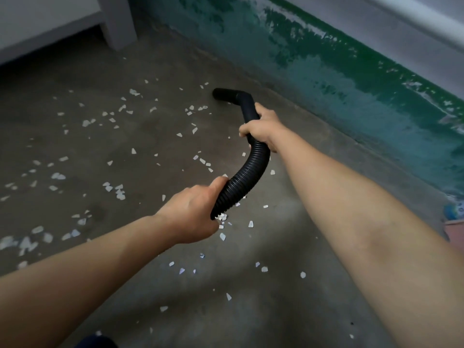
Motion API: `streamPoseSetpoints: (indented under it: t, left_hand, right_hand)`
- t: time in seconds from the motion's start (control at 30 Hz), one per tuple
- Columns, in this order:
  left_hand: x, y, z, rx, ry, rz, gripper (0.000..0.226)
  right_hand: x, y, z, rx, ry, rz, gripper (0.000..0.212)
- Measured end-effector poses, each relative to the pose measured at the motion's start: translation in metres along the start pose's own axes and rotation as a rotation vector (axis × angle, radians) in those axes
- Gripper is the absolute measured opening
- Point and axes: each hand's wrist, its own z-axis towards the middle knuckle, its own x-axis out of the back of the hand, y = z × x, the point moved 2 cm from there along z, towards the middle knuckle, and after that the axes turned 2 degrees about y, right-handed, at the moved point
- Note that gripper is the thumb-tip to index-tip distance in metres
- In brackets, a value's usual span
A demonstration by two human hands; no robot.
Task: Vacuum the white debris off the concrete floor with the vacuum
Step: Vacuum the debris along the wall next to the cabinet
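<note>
A black ribbed vacuum hose (pixel 247 173) curves across the middle of the view and ends in a smooth bent nozzle (pixel 227 94) whose mouth points left, low over the concrete floor (pixel 276 310) near the wall. My right hand (pixel 261 128) grips the hose just behind the nozzle. My left hand (pixel 193 213) grips the ribbed part lower down. White debris chips (pixel 118 190) lie scattered over the floor, thickest to the left and below the hose.
A green and white painted wall (pixel 351 79) runs along the right. A white furniture leg (pixel 118 21) stands at the back left. A pink object (pixel 454 232) sits at the right edge by the wall.
</note>
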Motion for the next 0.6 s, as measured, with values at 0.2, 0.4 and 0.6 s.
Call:
streamPoseSetpoints:
  t: [0.2, 0.4, 0.6]
  left_hand:
    - [0.015, -0.021, -0.017, 0.097, 0.090, -0.009, 0.070]
    - [0.034, -0.045, -0.031, 0.106, 0.176, 0.011, 0.080]
    - [0.042, -0.070, -0.057, 0.187, 0.225, 0.065, 0.080]
  right_hand:
    - [-0.036, -0.030, 0.005, 0.022, -0.027, -0.003, 0.090]
    - [-0.062, -0.054, 0.014, 0.011, 0.029, 0.002, 0.093]
    - [-0.105, -0.086, 0.004, 0.132, -0.119, -0.087, 0.089]
